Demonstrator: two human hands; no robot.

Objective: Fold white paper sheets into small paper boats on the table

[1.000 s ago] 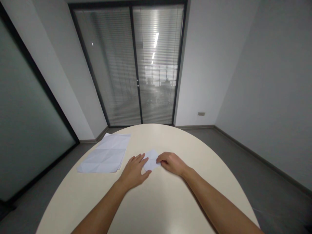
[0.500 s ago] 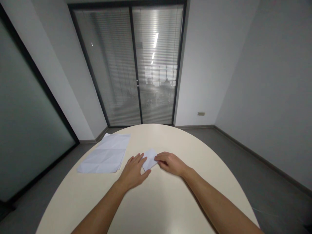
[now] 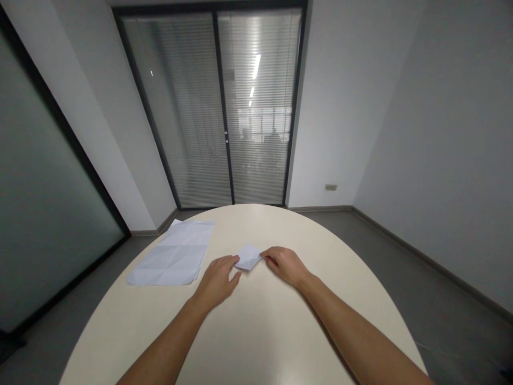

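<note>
- Folded paper lay on the round table, between the two hands and beyond the forearms.
- Nearest the camera, the left forearm and right forearm entered from the bottom of my remote view and converged on the paper, presumably so that each hand could control one side.
- Left hand: the fingertips met the paper's left edge, while the thumb stood apart from them, leaving a moderate gap. I judged this hand to be steadying the piece. I could not tell whether the thumb touched it.
- Right hand: forefinger and thumb were narrowed at the paper's right corner, apparently pinching it, with the remaining fingers curled. I read this as a grip suited to fine control of a thin corner.
- Paper attitude: the near edge appeared slightly raised, with a faint shadow beneath. I could not resolve the fold layers.
- Creased sheets: these lay in a loose stack beyond the left hand and to its left, well apart from the folded piece, probably so placed to avoid obstructing either hand.
- Beyond the table, I noted blinds behind framed glass, and a small plate low on the wall.
</note>
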